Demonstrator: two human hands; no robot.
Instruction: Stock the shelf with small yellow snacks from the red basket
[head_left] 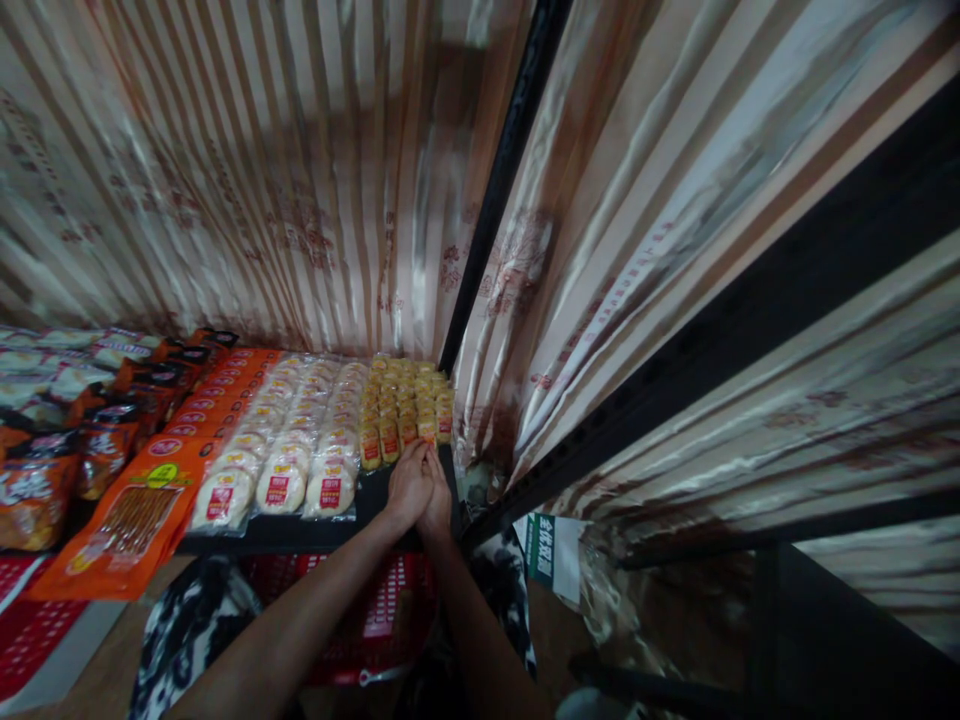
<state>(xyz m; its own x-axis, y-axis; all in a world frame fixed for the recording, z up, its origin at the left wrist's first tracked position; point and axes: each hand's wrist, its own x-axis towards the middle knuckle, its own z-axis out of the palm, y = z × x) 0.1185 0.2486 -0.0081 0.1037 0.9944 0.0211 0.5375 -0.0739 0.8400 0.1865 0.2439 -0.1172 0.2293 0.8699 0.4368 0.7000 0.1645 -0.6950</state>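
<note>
My left hand [410, 487] and my right hand [435, 495] are side by side, touching, at the right front of a black shelf [373, 505]. Their fingers are pressed together, with the tips meeting at the front end of a small yellow snack packet [427, 432] with a red label. My hands cover part of that packet. It stands among several rows of similar yellow packets [388, 400]. Left of these lie rows of clear-wrapped round white crackers or cakes [330, 485] with red labels.
Orange bags of stick snacks [146, 500] overhang the shelf's front edge, with more orange bags [30, 490] farther left. A red basket [382, 605] sits below, between my knees. Black posts [495, 200] and striped curtain [337, 180] enclose the back and right. A green-and-white carton [553, 555] lies at lower right.
</note>
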